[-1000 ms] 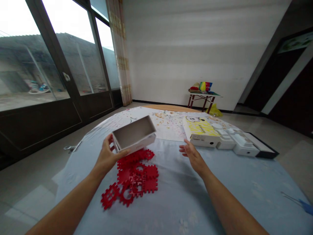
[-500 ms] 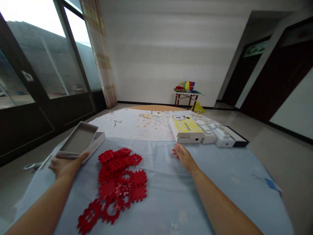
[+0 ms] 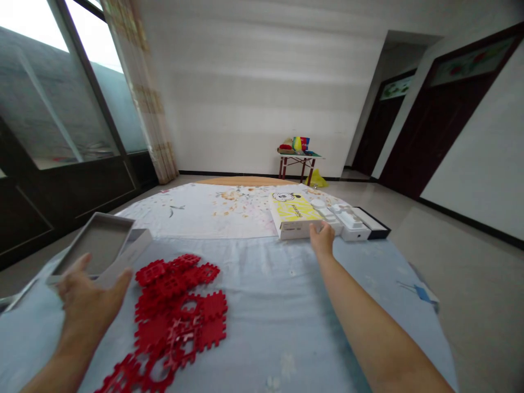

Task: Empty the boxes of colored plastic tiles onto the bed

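Pale blue bedding (image 3: 282, 322) covers the surface in the head view, with a grey-lined box tray (image 3: 100, 245) lying at the left. The left hand (image 3: 85, 308) spreads its fingers wide at the tray's near edge, contact unclear. Red foam puzzle tiles (image 3: 176, 311) lie between the hands. The right hand (image 3: 323, 240), fingers close together, sits at a yellow Mickey Mouse box (image 3: 292, 218), its hold impossible to tell

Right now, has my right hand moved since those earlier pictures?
Yes, forward and to the right: your right hand now reaches the front edge of the yellow-and-white box, whereas earlier its fingertips stopped short of that box's front corner.
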Available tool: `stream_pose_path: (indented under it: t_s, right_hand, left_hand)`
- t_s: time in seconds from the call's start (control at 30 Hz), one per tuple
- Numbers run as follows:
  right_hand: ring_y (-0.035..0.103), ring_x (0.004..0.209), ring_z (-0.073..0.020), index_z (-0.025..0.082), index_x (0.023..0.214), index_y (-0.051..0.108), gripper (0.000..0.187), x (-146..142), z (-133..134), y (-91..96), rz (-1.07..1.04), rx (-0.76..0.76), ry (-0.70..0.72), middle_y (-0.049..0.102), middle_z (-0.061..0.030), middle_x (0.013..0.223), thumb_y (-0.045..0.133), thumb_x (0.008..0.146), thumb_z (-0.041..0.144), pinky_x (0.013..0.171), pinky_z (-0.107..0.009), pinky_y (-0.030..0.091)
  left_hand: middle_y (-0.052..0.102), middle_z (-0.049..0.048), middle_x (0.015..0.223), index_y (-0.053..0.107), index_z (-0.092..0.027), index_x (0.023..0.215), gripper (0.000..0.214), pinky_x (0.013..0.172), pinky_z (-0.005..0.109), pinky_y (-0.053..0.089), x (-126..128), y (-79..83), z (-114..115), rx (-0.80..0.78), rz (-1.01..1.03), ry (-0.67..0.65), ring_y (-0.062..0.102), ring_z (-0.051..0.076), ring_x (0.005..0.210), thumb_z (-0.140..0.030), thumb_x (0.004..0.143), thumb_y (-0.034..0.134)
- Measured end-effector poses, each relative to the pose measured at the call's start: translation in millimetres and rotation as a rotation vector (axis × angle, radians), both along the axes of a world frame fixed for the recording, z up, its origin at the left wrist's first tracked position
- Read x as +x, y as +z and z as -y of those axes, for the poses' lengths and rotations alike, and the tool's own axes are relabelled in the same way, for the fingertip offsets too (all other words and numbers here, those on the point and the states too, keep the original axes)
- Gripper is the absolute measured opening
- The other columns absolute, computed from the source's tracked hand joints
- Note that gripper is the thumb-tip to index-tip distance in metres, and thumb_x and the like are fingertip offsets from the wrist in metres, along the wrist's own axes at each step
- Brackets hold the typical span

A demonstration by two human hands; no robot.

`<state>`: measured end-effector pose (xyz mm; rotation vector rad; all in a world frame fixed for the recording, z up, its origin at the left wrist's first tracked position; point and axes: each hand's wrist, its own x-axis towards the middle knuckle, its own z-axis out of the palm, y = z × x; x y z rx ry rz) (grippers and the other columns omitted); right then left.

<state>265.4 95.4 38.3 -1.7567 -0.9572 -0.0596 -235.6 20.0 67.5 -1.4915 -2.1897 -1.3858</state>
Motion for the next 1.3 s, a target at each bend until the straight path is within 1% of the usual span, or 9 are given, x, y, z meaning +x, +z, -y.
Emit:
stream_pose_path:
  t_s: [0.07,0.17,0.27,0.4,0.67,0.87,1.03,1.2,1.3]
  right_hand:
    - [0.044,0.111,-0.0312,0.002,0.112,0.049,0.054,1.1,-4.2,-1.0,-0.006,-0.052,-0.01,0.054,-0.024,0.113,0.049,0.073,0.041,0.097,-0.042,0.03]
    - [0.045,0.11,-0.0311,0.004,0.111,0.05,0.056,3.7,-10.0,-2.4,-0.041,-0.067,-0.022,0.053,-0.0231,0.114,0.049,0.073,0.045,0.096,-0.041,0.031]
    - [0.047,0.106,-0.03,0.007,0.109,0.05,0.057,8.2,-15.4,-3.0,-0.09,-0.045,-0.029,0.056,-0.02,0.11,0.051,0.071,0.049,0.092,-0.039,0.035]
    - [0.051,0.101,-0.0305,0.008,0.105,0.052,0.059,12.3,-20.3,-2.1,-0.142,-0.076,-0.033,0.059,-0.0201,0.104,0.052,0.069,0.054,0.085,-0.038,0.039]
    - [0.055,0.096,-0.0311,0.012,0.092,0.059,0.052,7.9,-23.4,-2.2,-0.13,-0.154,-0.021,0.064,-0.0181,0.092,0.054,0.065,0.057,0.08,-0.039,0.041]
    - [0.057,0.091,-0.0294,0.013,0.091,0.059,0.051,9.4,-25.5,-9.0,-0.161,-0.155,0.04,0.064,-0.0153,0.089,0.051,0.065,0.057,0.076,-0.037,0.043]
    - [0.056,0.094,-0.0309,0.01,0.1,0.055,0.062,11.1,-27.3,-11.2,-0.199,-0.226,0.044,0.061,-0.0204,0.102,0.049,0.066,0.061,0.078,-0.037,0.042]
    - [0.056,0.096,-0.0302,0.011,0.104,0.053,0.064,12.1,-29.9,-14.4,-0.208,-0.22,0.046,0.06,-0.02,0.106,0.048,0.066,0.062,0.079,-0.037,0.042]
    - [0.056,0.095,-0.03,0.012,0.105,0.053,0.065,13.6,-29.8,-15.8,-0.219,-0.226,0.053,0.06,-0.0195,0.107,0.048,0.066,0.063,0.079,-0.037,0.042]
  left_hand:
    - [0.039,0.0163,0.133,0.031,-0.009,0.132,0.08,0.106,0.043,0.022,18.7,9.1,0.0,0.039,-0.088,-0.033,0.03,0.031,0.127,-0.048,0.064,0.051]
    - [0.043,0.0201,0.128,0.034,-0.004,0.129,0.078,0.101,0.046,0.029,22.3,8.7,-1.3,-0.044,-0.031,0.098,0.033,0.033,0.125,-0.049,0.067,0.05]
    - [0.051,0.0199,0.118,0.043,-0.005,0.121,0.066,0.095,0.047,0.034,3.9,-3.0,-3.0,-0.194,-0.032,0.169,0.042,0.034,0.117,-0.047,0.07,0.047]
    - [0.059,0.0182,0.103,0.054,-0.004,0.108,0.052,0.094,0.042,0.035,-23.4,-14.1,-8.3,-0.301,-0.146,0.113,0.051,0.031,0.104,-0.041,0.074,0.042]
    - [0.059,0.0144,0.098,0.06,-0.009,0.102,0.042,0.09,0.036,0.04,-45.8,-7.5,-11.8,-0.321,-0.246,0.02,0.055,0.027,0.095,-0.034,0.073,0.043]
    - [0.059,0.0117,0.091,0.063,-0.016,0.094,0.035,0.08,0.037,0.045,-57.5,-7.9,-10.8,-0.341,-0.284,0.036,0.058,0.026,0.084,-0.034,0.076,0.039]
    - [0.058,0.0126,0.089,0.062,-0.008,0.097,0.039,0.083,0.036,0.043,-56.9,16.2,-23.2,-0.283,-0.304,0.05,0.055,0.026,0.089,-0.033,0.078,0.038]
    - [0.057,0.0087,0.089,0.062,-0.008,0.099,0.038,0.085,0.031,0.04,-42.5,50.9,-60.6,-0.265,-0.343,-0.038,0.053,0.021,0.087,-0.031,0.078,0.041]
    - [0.058,0.0086,0.088,0.063,-0.009,0.097,0.035,0.082,0.029,0.042,-31.0,56.7,-83.2,-0.275,-0.349,-0.081,0.054,0.02,0.084,-0.028,0.074,0.043]
